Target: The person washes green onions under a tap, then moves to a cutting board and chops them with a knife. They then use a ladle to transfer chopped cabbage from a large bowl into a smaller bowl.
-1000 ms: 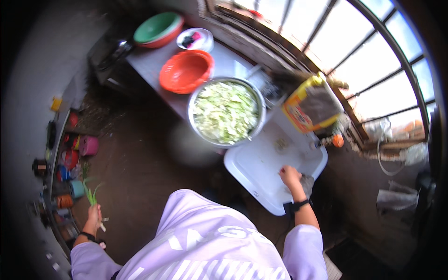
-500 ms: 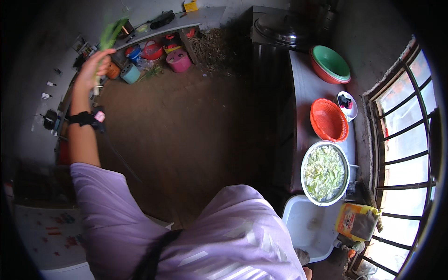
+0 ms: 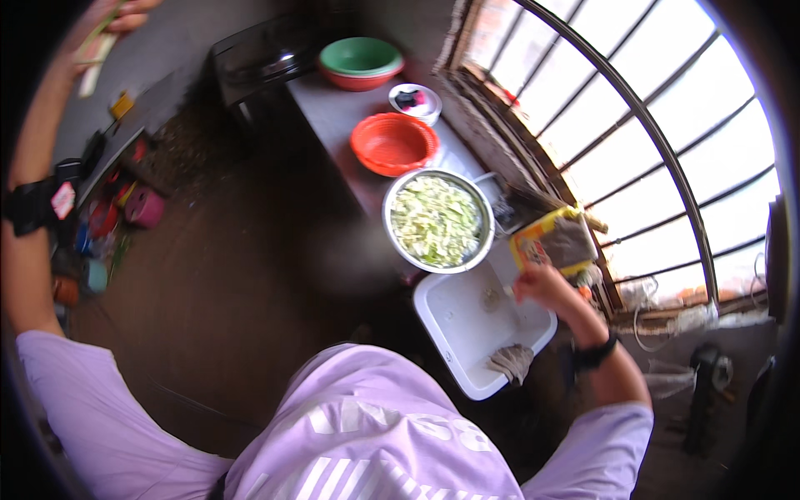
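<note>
Swung back toward the table (image 3: 333,108) since the earlier frame; left hand (image 3: 125,10) now raised high at the top-left edge, closed on green stalks (image 3: 93,52). Right hand (image 3: 542,287) over the white tray (image 3: 467,333), beside the steel bowl of chopped greens (image 3: 437,221); grip unclear, can't tell if holding anything. Risk: stalks slipping from the raised grip onto the floor; elbow clipping the bowl.

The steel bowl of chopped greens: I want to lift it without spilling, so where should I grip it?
Probably by the bare rim of the steel bowl, both hands on opposite sides from above. It is wide, round, handleless and full, and the white tray crowds its near edge.
</note>
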{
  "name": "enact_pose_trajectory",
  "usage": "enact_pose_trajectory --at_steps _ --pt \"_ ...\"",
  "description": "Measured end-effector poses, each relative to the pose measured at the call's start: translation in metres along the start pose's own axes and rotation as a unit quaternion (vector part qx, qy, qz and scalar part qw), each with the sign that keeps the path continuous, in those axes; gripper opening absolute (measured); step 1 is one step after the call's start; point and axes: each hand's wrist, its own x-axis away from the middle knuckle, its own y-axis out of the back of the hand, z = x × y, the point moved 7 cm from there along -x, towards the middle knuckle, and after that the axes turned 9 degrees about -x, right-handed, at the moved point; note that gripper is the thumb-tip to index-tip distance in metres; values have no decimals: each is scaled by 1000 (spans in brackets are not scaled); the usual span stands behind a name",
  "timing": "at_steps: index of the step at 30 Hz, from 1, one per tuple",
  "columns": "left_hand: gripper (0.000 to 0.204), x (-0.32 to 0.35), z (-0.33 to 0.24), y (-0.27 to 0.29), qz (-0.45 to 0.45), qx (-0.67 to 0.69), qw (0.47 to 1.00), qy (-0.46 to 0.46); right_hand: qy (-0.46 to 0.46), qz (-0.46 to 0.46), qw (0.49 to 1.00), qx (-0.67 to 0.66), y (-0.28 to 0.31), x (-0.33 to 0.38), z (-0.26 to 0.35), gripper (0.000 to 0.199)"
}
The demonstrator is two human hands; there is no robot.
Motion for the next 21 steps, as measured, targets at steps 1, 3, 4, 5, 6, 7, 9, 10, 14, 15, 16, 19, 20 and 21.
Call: enact_pose_trajectory --at_steps 1,3,4,5,6,7,9,10,14,15,16,19,20,21 --pt "28 -30 15 -27 6 9 1000 9 35 4 998 54 12 -19 13 9" --pt "22 -91 50 -78 -40 89 993 70 33 -21 991 126 31 -65 25 12" --pt "24 -113 66 -111 -36 68 996 55 16 -42 986 158 37 -88 23 14" --pt "27 -130 79 -149 3 56 998 19 11 -58 975 213 41 -110 21 17" --pt "26 -142 100 -178 -6 90 994 61 -13 -47 963 263 37 -136 15 20" --pt "24 -151 114 -213 36 138 988 64 -15 -85 969 233 35 -156 10 22" --pt "22 -160 149 -266 48 178 977 109 -35 -121 980 156 19 -197 -3 27" --pt "21 -159 166 -292 68 219 964 137 -24 -130 986 99 8 -214 -9 31" --pt "20 -153 210 -353 112 264 935 208 -56 -149 959 232 -3 -213 -39 62" --pt "20 -153 213 -356 122 264 933 212 -33 -178 960 212 17 -192 -46 59" --pt "20 -154 213 -359 135 265 931 212 -32 -201 969 138 40 -169 -53 49" --pt "20 -161 202 -361 148 258 934 200 -48 -129 957 -256 90 -74 -63 27" --pt "20 -165 196 -364 159 266 930 196 -60 -167 936 -304 106 -46 -58 25" --pt "19 -169 188 -370 180 282 925 181 -45 -208 921 -327 118 -25 -45 23"
